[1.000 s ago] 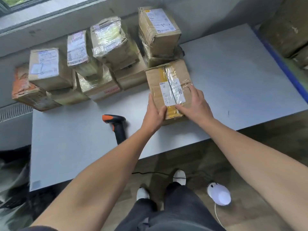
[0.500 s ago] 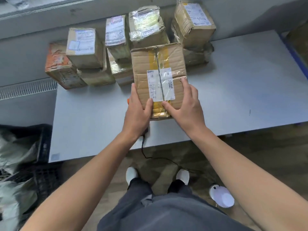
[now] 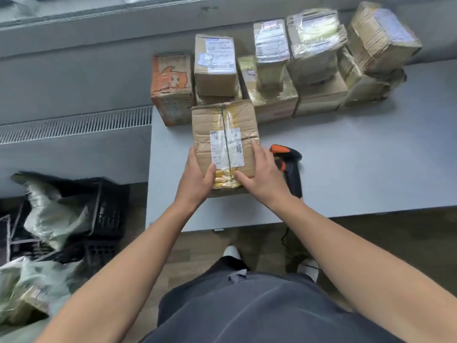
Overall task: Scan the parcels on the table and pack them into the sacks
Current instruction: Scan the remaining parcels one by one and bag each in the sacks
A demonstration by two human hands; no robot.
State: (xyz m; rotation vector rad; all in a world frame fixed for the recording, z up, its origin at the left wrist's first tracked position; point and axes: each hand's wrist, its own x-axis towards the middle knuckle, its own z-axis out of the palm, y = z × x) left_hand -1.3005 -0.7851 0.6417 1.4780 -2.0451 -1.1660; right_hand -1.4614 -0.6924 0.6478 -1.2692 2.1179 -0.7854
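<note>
left hand, right hand grip taped cardboard box | best: hold it flat | carry to pale sack left of left hand

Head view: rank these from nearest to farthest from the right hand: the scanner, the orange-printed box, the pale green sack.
1. Scanner, just right of the right hand.
2. Orange-printed box, back left on the table.
3. Pale green sack, far left, below table level.
</note>
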